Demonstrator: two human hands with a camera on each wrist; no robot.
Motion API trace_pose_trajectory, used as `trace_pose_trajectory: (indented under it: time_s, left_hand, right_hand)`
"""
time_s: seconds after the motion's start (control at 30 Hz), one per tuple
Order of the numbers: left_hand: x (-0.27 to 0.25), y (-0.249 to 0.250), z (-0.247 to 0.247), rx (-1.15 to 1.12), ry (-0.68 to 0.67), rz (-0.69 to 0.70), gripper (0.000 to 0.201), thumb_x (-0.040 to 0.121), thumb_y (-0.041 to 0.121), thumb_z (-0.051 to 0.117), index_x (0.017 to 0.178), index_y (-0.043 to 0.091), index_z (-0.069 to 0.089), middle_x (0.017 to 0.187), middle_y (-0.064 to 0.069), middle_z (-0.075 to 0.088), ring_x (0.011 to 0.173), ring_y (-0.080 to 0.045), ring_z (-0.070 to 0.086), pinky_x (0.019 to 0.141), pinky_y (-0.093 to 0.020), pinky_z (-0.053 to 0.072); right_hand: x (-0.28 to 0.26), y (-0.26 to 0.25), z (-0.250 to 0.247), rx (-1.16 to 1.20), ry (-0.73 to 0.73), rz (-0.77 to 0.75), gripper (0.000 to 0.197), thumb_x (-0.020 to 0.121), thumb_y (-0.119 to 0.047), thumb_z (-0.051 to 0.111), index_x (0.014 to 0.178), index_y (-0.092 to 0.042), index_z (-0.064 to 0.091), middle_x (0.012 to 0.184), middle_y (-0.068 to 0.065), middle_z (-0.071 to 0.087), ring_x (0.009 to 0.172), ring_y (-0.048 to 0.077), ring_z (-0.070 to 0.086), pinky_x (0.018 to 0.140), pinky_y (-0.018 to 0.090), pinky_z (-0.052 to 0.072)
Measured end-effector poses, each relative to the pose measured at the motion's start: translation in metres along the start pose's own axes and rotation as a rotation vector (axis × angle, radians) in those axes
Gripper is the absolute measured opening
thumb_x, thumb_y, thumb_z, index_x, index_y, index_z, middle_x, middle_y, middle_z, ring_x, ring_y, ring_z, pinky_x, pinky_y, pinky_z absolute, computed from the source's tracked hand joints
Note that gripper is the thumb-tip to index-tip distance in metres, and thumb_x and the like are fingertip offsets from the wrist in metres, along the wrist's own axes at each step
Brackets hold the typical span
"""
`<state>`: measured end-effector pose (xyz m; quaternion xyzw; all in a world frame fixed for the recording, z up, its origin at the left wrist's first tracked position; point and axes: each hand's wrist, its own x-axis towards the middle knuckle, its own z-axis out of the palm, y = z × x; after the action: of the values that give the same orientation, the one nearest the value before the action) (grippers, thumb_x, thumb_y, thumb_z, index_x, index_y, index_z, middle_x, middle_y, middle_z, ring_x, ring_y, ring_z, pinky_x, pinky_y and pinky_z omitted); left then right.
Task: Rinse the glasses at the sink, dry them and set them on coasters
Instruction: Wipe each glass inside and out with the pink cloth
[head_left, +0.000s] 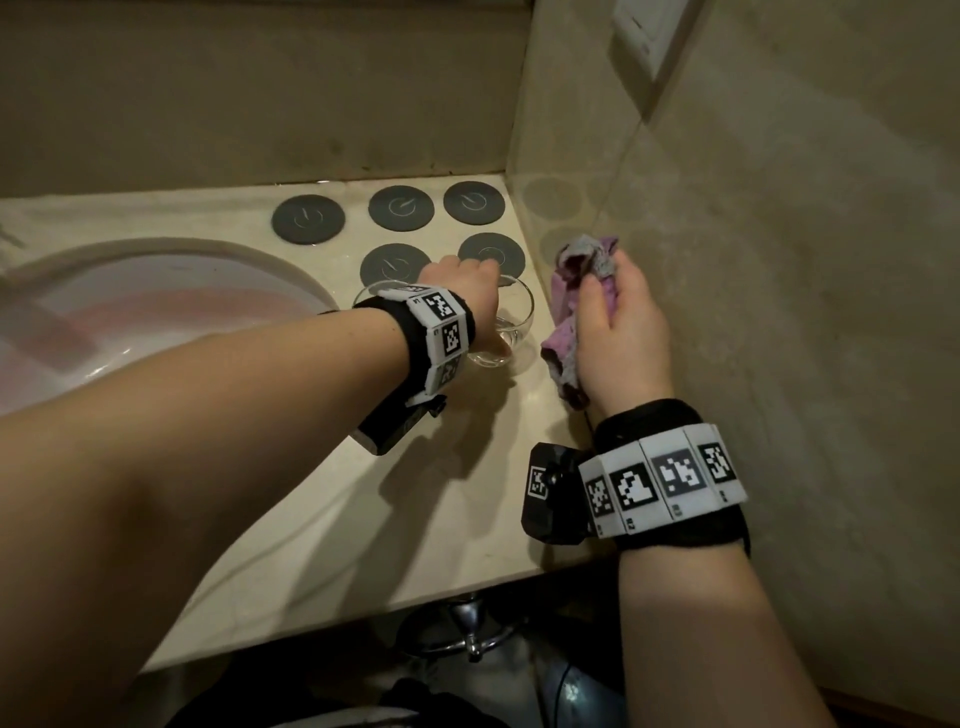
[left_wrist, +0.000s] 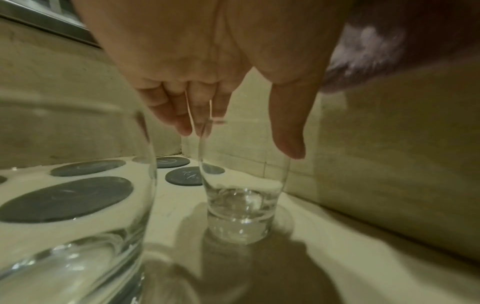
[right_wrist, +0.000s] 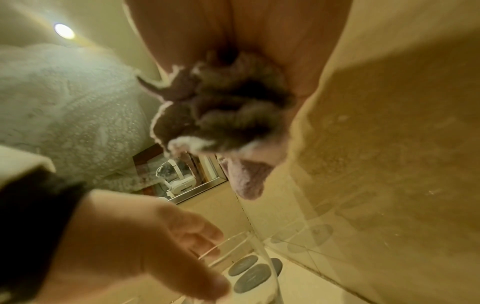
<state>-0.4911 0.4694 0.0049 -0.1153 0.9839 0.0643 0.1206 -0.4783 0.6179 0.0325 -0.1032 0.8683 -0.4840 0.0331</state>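
Two clear glasses stand on the beige counter (head_left: 415, 493). My left hand (head_left: 467, 280) reaches down over the right glass (head_left: 511, 317); in the left wrist view the fingers (left_wrist: 182, 121) lie against one side of the glass (left_wrist: 241, 205) near its rim and the thumb against the other. The second glass (left_wrist: 78, 236) stands close by on the left, its rim (head_left: 363, 299) peeking out behind my wristband. My right hand (head_left: 613, 332) holds a bunched pink-and-grey cloth (head_left: 582, 260) just right of the glass, beside the wall. Several dark round coasters (head_left: 401, 207) lie behind, all bare.
A white sink basin (head_left: 182, 244) fills the left of the counter. A tiled wall (head_left: 779, 312) bounds the counter on the right and another runs along the back. The counter's front edge (head_left: 363, 618) is near my body, with a chrome fitting (head_left: 470, 623) below it.
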Motion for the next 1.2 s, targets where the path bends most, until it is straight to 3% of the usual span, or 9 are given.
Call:
trace_pose_trajectory:
  time_s: [0.07,0.17,0.27,0.4,0.5,0.6,0.87,1.03,1.2]
  left_hand:
    - [-0.003,-0.004,-0.007,-0.05,0.004,0.014,0.087,0.069,0.051,0.075,0.137,0.013,0.037,0.135,-0.009,0.049,0.122,-0.031,0.045,0.096,-0.039,0.039]
    - [-0.013,-0.013,-0.026,-0.162,0.05,0.029,0.083,0.073,0.044,0.075,0.139,0.014,0.037,0.137,-0.008,0.048,0.125,-0.03,0.044,0.099,-0.037,0.04]
    - [-0.027,-0.025,-0.045,-0.245,0.144,0.029,0.075,0.077,0.045,0.071,0.139,0.017,0.04,0.14,-0.004,0.047,0.129,-0.024,0.041,0.102,-0.034,0.036]
    - [-0.062,-0.06,-0.073,-0.266,0.228,0.01,0.051,0.084,0.042,0.063,0.129,0.02,0.053,0.133,-0.003,0.051,0.126,-0.023,0.044,0.104,-0.031,0.034]
    - [-0.096,-0.099,-0.09,-0.266,0.27,-0.074,0.045,0.086,0.043,0.061,0.125,0.022,0.056,0.133,-0.005,0.051,0.125,-0.024,0.044,0.104,-0.031,0.033]
    - [-0.135,-0.145,-0.097,-0.317,0.337,-0.203,0.04,0.086,0.043,0.061,0.121,0.024,0.059,0.133,-0.004,0.052,0.126,-0.024,0.044,0.103,-0.033,0.034]
    - [-0.255,-0.275,-0.072,-0.455,0.486,-0.565,0.036,0.087,0.037,0.061,0.119,0.019,0.061,0.13,-0.005,0.054,0.12,-0.023,0.049,0.097,-0.032,0.038]
    - [-0.321,-0.356,-0.036,-0.415,0.445,-0.82,0.042,0.087,0.039,0.061,0.125,0.022,0.054,0.131,-0.004,0.051,0.116,-0.023,0.052,0.094,-0.036,0.043]
    - [-0.34,-0.415,-0.002,-0.303,0.299,-0.883,0.054,0.087,0.041,0.059,0.133,0.018,0.046,0.135,-0.008,0.048,0.121,-0.03,0.047,0.1,-0.042,0.041]
  right_hand:
    - [-0.002,0.002,0.0,0.027,0.005,-0.011,0.044,0.1,-0.02,0.04,0.144,-0.014,0.036,0.128,0.002,0.057,0.114,0.013,0.052,0.085,0.012,0.035]
    - [-0.004,-0.004,0.003,0.08,0.001,-0.028,0.042,0.1,-0.018,0.041,0.142,-0.015,0.039,0.112,-0.007,0.056,0.103,0.006,0.051,0.068,-0.004,0.033]
    - [-0.005,-0.019,0.011,0.121,-0.032,-0.075,0.042,0.1,-0.018,0.042,0.142,-0.017,0.039,0.107,-0.012,0.051,0.098,-0.001,0.047,0.065,-0.009,0.029]
    - [-0.008,-0.049,0.033,0.179,-0.082,-0.166,0.04,0.1,-0.018,0.041,0.139,-0.017,0.043,0.113,-0.014,0.055,0.103,0.001,0.053,0.085,0.01,0.04]
    - [-0.014,-0.078,0.059,0.247,-0.158,-0.197,0.034,0.1,-0.019,0.041,0.133,-0.015,0.048,0.104,-0.016,0.057,0.095,-0.004,0.055,0.078,0.006,0.04]
    - [-0.028,-0.107,0.093,0.28,-0.261,-0.197,0.034,0.1,-0.022,0.042,0.132,-0.016,0.05,0.115,-0.005,0.058,0.109,0.011,0.055,0.088,0.021,0.041]
    - [-0.071,-0.159,0.193,0.275,-0.44,-0.143,0.026,0.097,-0.028,0.042,0.117,-0.021,0.057,0.109,0.005,0.066,0.103,0.025,0.061,0.095,0.044,0.047]
    - [-0.107,-0.192,0.26,0.333,-0.499,-0.072,0.027,0.098,-0.028,0.041,0.12,-0.018,0.055,0.112,0.009,0.065,0.104,0.027,0.062,0.097,0.046,0.047]
    - [-0.139,-0.215,0.313,0.355,-0.527,-0.016,0.02,0.099,-0.027,0.041,0.106,-0.021,0.058,0.099,0.003,0.067,0.095,0.022,0.064,0.089,0.039,0.049]
